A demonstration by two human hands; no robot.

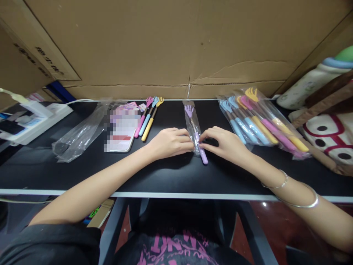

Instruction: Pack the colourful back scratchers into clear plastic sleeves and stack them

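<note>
A purple back scratcher [196, 137] with a claw-shaped head lies on the desk in front of me. Its head and most of its length are inside a narrow clear plastic sleeve [188, 123], while the handle's lower end sticks out. From the left, my left hand [175, 142] has its fingers bent together at the sleeve's edge, their tips partly hidden. On the other side, my right hand [220, 142] pinches the handle between thumb and forefinger near the sleeve's mouth.
Unwrapped back scratchers [148, 119] lie left of centre beside a phone [121, 141]. Empty clear sleeves [82, 134] are further left, near a power strip [41, 123]. Several bagged back scratchers [256, 123] lie to the right, before a bottle [306, 86]. Cardboard [176, 48] walls the back.
</note>
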